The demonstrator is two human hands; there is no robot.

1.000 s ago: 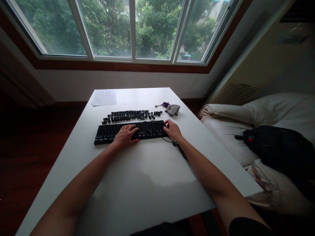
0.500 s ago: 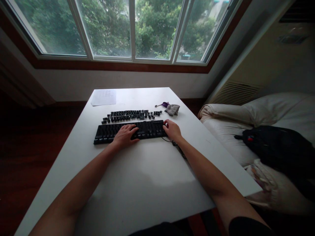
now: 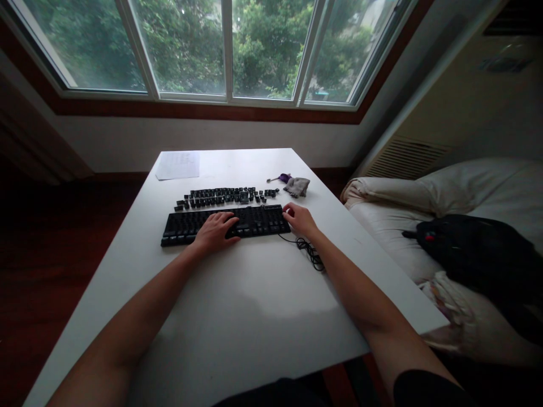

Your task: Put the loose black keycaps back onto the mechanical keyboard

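Below a brown-edged window (image 3: 186, 51), our glossy table (image 3: 254, 299) bears rumpled grey cloth (image 3: 296, 186) and, nearer us, an oblong black keyboard (image 3: 259, 221). Our left hand (image 3: 215, 230) spreads over it, fingers apart; our right hand (image 3: 301, 219) curls at its right end, grip unclear.

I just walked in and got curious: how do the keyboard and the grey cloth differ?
The keyboard is long and straight-edged; the grey cloth is much smaller and crumpled. The keyboard is black, the grey cloth far paler. The left hand rests on the keyboard, while no hand touches the grey cloth. Both lie on the white table.
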